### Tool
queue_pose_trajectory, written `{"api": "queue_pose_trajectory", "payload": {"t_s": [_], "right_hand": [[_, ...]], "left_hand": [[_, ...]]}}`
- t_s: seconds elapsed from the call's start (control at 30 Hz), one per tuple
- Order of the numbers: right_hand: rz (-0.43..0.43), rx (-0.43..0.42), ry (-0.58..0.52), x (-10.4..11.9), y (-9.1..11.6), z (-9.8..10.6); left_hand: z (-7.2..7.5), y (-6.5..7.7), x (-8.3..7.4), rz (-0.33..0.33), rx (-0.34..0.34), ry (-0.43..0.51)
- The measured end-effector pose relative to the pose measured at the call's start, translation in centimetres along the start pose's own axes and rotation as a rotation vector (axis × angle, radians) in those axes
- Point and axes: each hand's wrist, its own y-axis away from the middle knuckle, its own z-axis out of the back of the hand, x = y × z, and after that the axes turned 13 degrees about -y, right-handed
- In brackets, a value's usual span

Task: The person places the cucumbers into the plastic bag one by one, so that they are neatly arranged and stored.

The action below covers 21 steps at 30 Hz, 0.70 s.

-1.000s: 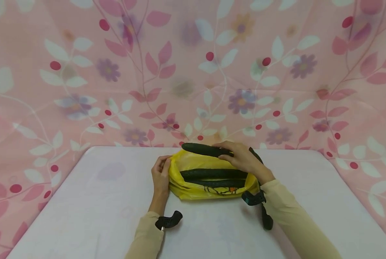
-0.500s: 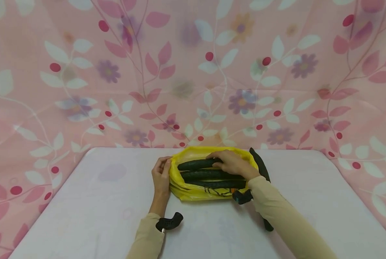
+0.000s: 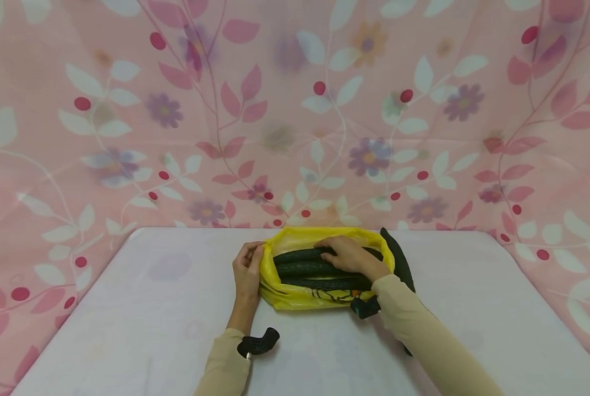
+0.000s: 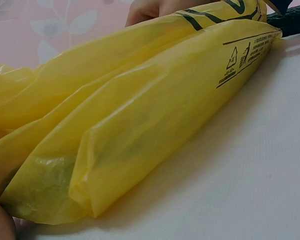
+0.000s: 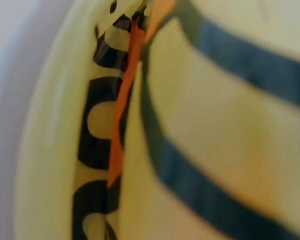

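A yellow plastic bag [image 3: 295, 301] lies on its side on the table, its mouth wide and facing up. My left hand [image 3: 247, 272] pinches the bag's left rim. Inside, several dark green cucumbers lie side by side. My right hand [image 3: 348, 255] reaches into the mouth and grips the rearmost cucumber [image 3: 295, 256], hiding part of it. A second cucumber [image 3: 297, 270] lies in front of that one, and another [image 3: 310, 284] is along the front wall. In the left wrist view the bag [image 4: 140, 110] hides most of the left hand; printed bag plastic [image 5: 240, 145] fills the right wrist view.
One more cucumber [image 3: 398, 254] lies outside the bag on its right, partly behind the right sleeve [image 3: 424, 330]. The white-covered table [image 3: 141, 319] ends at a pink floral cloth [image 3: 275, 137] behind. Each wrist wears a black camera mount [image 3: 258, 342].
My right hand has lowered the cucumber from above the bag's mouth down into it, beside the others. The left hand stays at the left rim.
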Motion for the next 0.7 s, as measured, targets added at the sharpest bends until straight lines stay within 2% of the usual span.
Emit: {"api": "queue_pose_trajectory", "payload": {"t_s": [0.3, 0.4, 0.5, 0.7], "right_hand": [[0.029, -0.051, -0.003, 0.3, 1.4, 0.5], [0.048, -0.066, 0.000, 0.4, 2.2, 0.8], [0.054, -0.094, -0.019, 0.5, 2.9, 1.3], [0.056, -0.209, -0.053, 0.6, 4.7, 3.1]], "left_hand": [[0.2, 0.6, -2.1, 0.006, 0.039, 0.000], [0.2, 0.6, -1.9, 0.002, 0.036, 0.010], [0.1, 0.5, -1.1, 0.001, 0.025, 0.013], [0.0, 0.2, -0.1, -0.010, 0.003, 0.003]]}}
